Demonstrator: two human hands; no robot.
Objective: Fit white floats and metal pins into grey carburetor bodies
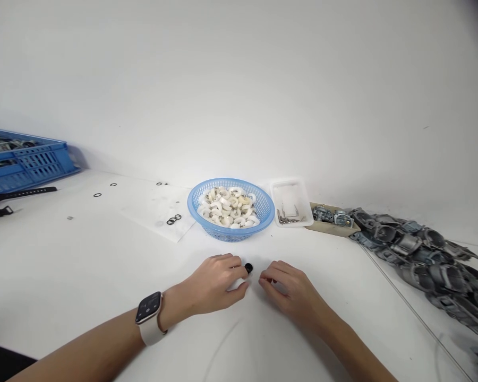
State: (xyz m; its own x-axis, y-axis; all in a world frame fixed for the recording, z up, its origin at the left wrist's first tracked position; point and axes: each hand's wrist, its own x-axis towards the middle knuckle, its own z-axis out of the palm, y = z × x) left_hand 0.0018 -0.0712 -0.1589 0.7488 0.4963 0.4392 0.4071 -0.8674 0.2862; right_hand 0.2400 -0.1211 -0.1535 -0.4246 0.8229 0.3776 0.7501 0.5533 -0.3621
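Observation:
My left hand (219,284) rests over the white table with its fingers curled. Its fingertips hold a small black round part (249,268), while the thumb sits a little apart from it. Facing it across a narrow gap is my right hand (290,292), thumb and forefinger closed in a pinch. What those fingertips hold, if anything, is too small to make out. Just beyond both hands stands a blue basket (231,232) filled with white plastic ring-shaped pieces (229,207).
A white tray (289,188) contains thin metal pins. Beside it, a cardboard box (334,229) holds metal parts. Grey metal castings (422,249) are piled at right. Black rings (174,219) lie left of the basket. A blue crate (40,162) and black strap (27,193) are far left.

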